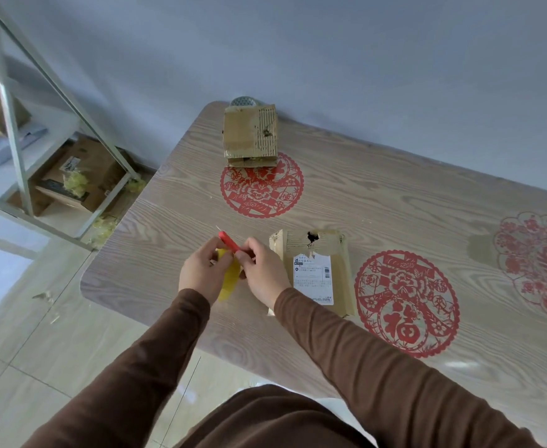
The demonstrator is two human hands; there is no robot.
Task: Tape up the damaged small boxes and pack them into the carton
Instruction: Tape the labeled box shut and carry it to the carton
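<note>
A yellow roll of tape [230,279] sits between my two hands above the table's near left part. My left hand [202,273] grips the roll from the left. My right hand [262,273] pinches a red-handled cutter [228,241] whose thin blade points up and left. Just right of my hands lies a flat small box [314,270] with a white shipping label and a torn hole near its far edge. A second small box [251,134], crumpled with torn corrugated card, stands at the table's far edge by the wall.
The wooden table [155,221] carries red paper-cut decals [262,185]. A round grey object [242,101] peeks out behind the far box. A metal shelf rack [16,150] stands left, with cartons [84,176] and yellow tape scraps on the tiled floor.
</note>
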